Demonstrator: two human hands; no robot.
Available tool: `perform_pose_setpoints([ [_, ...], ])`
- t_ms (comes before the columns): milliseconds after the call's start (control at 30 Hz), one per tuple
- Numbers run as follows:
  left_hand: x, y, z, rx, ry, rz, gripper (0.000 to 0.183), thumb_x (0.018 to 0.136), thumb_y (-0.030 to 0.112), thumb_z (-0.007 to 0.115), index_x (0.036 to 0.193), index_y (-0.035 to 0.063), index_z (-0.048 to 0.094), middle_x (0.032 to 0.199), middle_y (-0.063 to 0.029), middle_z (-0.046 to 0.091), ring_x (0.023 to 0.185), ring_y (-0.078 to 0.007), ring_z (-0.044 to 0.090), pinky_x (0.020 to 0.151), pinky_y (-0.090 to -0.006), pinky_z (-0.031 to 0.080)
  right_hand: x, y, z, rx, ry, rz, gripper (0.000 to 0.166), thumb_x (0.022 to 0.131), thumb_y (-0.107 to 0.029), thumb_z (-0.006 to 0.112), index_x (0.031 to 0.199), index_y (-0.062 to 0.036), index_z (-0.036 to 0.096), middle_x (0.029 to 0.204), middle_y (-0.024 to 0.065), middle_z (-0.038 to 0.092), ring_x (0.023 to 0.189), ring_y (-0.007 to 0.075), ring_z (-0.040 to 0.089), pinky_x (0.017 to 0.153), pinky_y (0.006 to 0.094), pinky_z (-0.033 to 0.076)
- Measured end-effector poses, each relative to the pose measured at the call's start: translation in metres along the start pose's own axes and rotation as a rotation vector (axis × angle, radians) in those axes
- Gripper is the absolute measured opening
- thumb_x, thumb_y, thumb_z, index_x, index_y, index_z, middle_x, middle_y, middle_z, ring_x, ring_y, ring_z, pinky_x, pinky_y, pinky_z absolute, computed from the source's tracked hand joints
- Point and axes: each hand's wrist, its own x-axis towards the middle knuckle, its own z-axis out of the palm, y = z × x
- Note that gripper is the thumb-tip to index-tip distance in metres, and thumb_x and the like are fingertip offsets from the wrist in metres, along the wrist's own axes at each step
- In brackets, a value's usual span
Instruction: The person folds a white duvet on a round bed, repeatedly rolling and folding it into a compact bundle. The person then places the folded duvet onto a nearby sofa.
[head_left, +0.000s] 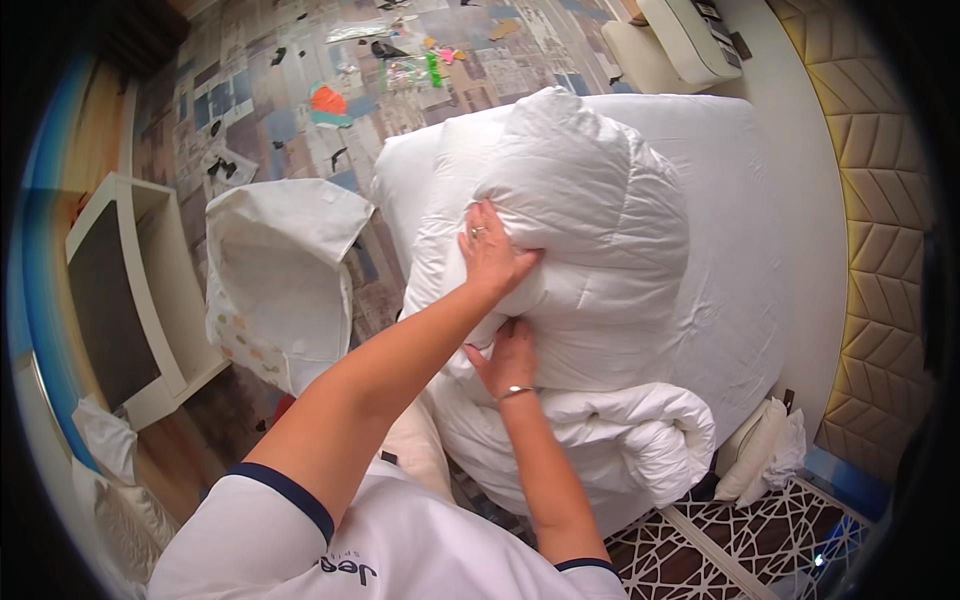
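A white quilted duvet (592, 187) lies bunched and folded on a bed with a white fitted sheet (735, 225). My left hand (491, 247), with a ring on one finger, presses palm down on the duvet's near left part, thumb spread from the fingers. Lower down, my right hand (514, 364), with a bracelet at the wrist, grips a fold of the duvet; its fingertips are hidden in the fabric. A thick rolled part of the duvet (637, 427) hangs toward the bed's near edge, right of my right forearm.
Left of the bed stands an open white fabric bag (277, 262). Beyond it is a white cabinet (150, 285). Plastic packets and scraps litter the patterned floor (262, 127). A padded headboard (885, 300) lines the right side. Pillows (757, 450) lie near a white lattice panel (720, 540).
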Motion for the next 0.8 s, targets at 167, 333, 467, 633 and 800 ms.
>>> perform_pose_setpoints([
  [167, 0.037, -0.01, -0.007, 0.132, -0.089, -0.18, 0.132, 0.057, 0.051, 0.082, 0.147, -0.0023, 0.001, 0.153, -0.0261, 0.007, 0.144, -0.0374, 0.004, 0.114, -0.0545, 0.006, 0.076, 0.155, -0.119, 0.405, 0.449, 0.143, 0.063, 0.084, -0.042, 0.065, 0.127, 0.0016, 0.047, 0.127, 0.0187, 0.051, 0.116, 0.0299, 0.05, 0.096, 0.0388, 0.04],
  [333, 0.048, -0.028, -0.003, 0.196, -0.155, -0.307, 0.151, 0.044, 0.064, 0.084, 0.147, -0.0013, -0.005, 0.153, -0.0273, 0.001, 0.144, -0.0386, 0.0, 0.114, -0.0536, 0.003, 0.138, 0.324, -0.104, 0.936, 0.28, 0.61, 0.077, 0.091, -0.05, 0.053, 0.142, 0.0032, 0.031, 0.143, 0.0191, 0.04, 0.129, 0.0277, 0.042, 0.106, 0.0369, 0.034],
  [467, 0.045, -0.049, -0.001, 0.17, -0.125, -0.36, 0.154, 0.042, 0.069, 0.081, 0.147, -0.0002, -0.006, 0.153, -0.0285, 0.0, 0.144, -0.0387, -0.001, 0.114, -0.0537, 0.001, 0.146, 0.333, -0.056, 1.395, -0.005, 0.626, 0.073, 0.093, -0.049, 0.049, 0.141, 0.0039, 0.032, 0.143, 0.0193, 0.04, 0.127, 0.0275, 0.043, 0.105, 0.0365, 0.034],
  [633, 0.046, -0.057, -0.01, 0.091, -0.177, -0.447, 0.154, 0.041, 0.074, 0.079, 0.148, 0.0045, -0.007, 0.153, -0.0267, -0.004, 0.144, -0.038, -0.006, 0.113, -0.0546, -0.002, 0.145, 0.325, -0.045, 1.327, 0.183, 0.62, 0.071, 0.094, -0.048, 0.047, 0.141, 0.0039, 0.033, 0.142, 0.0194, 0.04, 0.127, 0.0274, 0.044, 0.105, 0.0364, 0.034],
  [800, 0.051, -0.128, -0.026, -0.273, -0.173, -0.398, 0.128, 0.052, 0.053, 0.087, 0.147, 0.0057, 0.017, 0.14, -0.021, 0.041, 0.127, -0.0323, 0.043, 0.103, -0.0356, 0.039, 0.109, 0.297, -0.027, 1.244, 0.331, 0.572, 0.07, 0.095, -0.048, 0.045, 0.14, 0.0038, 0.034, 0.142, 0.0196, 0.04, 0.126, 0.0272, 0.044, 0.104, 0.0364, 0.035],
])
